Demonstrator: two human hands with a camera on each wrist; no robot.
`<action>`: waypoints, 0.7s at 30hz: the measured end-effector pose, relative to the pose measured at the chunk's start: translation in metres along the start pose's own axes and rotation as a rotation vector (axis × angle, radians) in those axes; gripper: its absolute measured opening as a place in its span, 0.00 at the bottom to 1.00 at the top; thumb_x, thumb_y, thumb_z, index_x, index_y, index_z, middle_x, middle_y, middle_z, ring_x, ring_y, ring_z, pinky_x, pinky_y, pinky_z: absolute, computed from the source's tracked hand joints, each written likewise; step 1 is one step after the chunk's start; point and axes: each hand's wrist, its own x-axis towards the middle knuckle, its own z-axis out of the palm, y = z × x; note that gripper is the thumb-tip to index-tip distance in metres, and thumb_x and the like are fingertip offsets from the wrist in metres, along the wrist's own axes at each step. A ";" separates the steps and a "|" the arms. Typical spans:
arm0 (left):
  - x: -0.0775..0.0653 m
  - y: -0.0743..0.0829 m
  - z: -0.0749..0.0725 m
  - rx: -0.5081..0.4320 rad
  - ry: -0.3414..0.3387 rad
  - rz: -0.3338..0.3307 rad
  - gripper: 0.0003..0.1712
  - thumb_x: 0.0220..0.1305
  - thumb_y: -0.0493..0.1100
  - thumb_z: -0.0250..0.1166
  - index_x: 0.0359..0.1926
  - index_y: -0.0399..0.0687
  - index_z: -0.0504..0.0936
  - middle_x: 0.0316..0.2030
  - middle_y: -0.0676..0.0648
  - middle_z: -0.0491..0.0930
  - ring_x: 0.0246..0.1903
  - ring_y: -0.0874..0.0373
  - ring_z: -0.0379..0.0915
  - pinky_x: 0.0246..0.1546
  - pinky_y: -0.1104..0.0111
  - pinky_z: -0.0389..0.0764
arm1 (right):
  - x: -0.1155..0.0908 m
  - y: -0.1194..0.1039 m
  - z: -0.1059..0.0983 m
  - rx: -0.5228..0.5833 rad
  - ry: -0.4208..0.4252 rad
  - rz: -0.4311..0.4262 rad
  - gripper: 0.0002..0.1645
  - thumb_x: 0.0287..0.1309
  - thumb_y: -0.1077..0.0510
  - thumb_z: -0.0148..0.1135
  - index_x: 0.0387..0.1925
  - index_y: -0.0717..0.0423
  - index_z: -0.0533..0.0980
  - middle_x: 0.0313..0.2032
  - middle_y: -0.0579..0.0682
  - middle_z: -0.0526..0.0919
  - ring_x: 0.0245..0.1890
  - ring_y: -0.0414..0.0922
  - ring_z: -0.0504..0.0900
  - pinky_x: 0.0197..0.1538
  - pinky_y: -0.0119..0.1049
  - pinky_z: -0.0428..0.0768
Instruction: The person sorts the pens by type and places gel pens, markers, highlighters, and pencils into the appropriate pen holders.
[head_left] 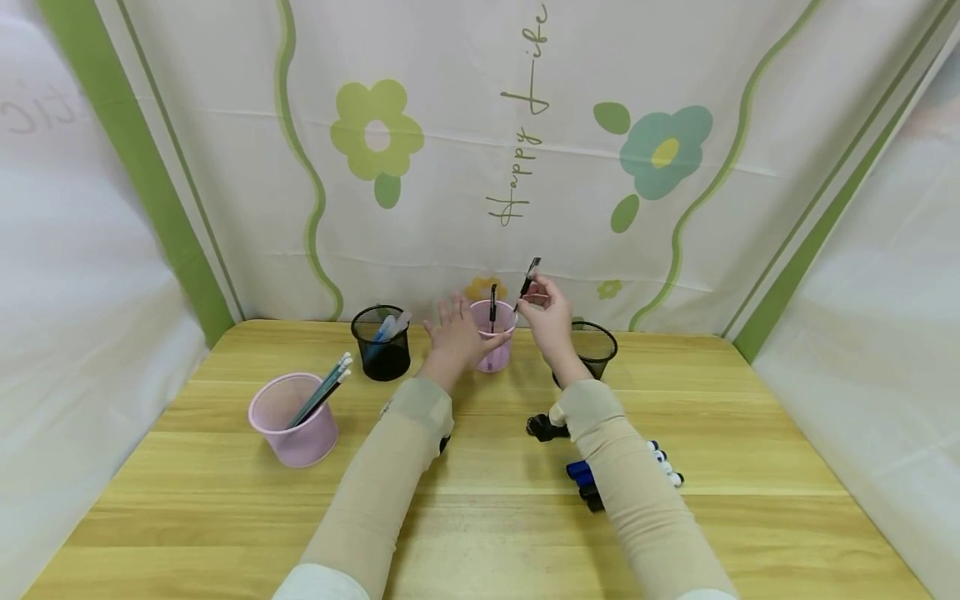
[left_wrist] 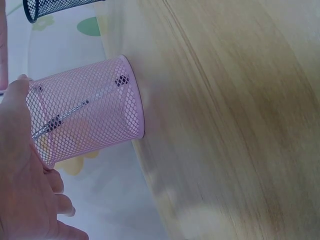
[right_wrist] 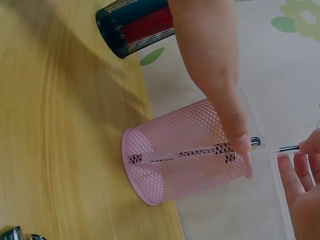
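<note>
A pink mesh pen cup (head_left: 495, 360) stands upright at the back of the table, with a black-topped pen (head_left: 492, 307) inside it. My left hand (head_left: 456, 340) is at its left side, thumb laid across the front rim and the other fingers spread out beyond the cup's edge. In the left wrist view, the mesh cup (left_wrist: 90, 107) lets the pen show through. My right hand (head_left: 550, 321) pinches a second pen (head_left: 529, 277), clear and black, between thumb and fingers. Tilted, its lower end points down at the right side of the cup's rim.
Black mesh cups stand on either side, the left one (head_left: 386, 360) holding pens, the right one (head_left: 596, 340) partly behind my right wrist. A wider pink cup (head_left: 300, 446) with pencils (head_left: 318, 396) is front left. Markers (head_left: 585, 483) and a small black item (head_left: 543, 427) lie around my right forearm.
</note>
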 end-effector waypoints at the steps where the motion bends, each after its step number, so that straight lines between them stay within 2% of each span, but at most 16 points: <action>1: 0.000 0.000 0.000 -0.003 0.001 0.001 0.68 0.63 0.83 0.49 0.82 0.38 0.37 0.81 0.38 0.35 0.79 0.38 0.29 0.71 0.33 0.45 | 0.000 0.001 0.000 -0.005 0.000 0.007 0.31 0.63 0.74 0.61 0.68 0.69 0.70 0.49 0.59 0.78 0.49 0.50 0.79 0.54 0.33 0.79; 14: 0.002 -0.003 0.002 -0.015 0.010 0.006 0.68 0.63 0.82 0.50 0.82 0.38 0.37 0.81 0.38 0.34 0.79 0.37 0.30 0.71 0.34 0.47 | -0.003 0.005 -0.005 -0.023 -0.035 0.036 0.27 0.68 0.72 0.60 0.68 0.68 0.71 0.54 0.69 0.74 0.49 0.49 0.78 0.51 0.30 0.82; 21: 0.000 -0.002 0.000 0.003 -0.002 0.012 0.69 0.62 0.84 0.47 0.82 0.38 0.37 0.81 0.38 0.34 0.79 0.38 0.29 0.71 0.34 0.47 | -0.007 -0.006 -0.012 -0.039 -0.079 0.036 0.27 0.68 0.72 0.60 0.67 0.70 0.71 0.57 0.71 0.74 0.51 0.51 0.78 0.50 0.27 0.81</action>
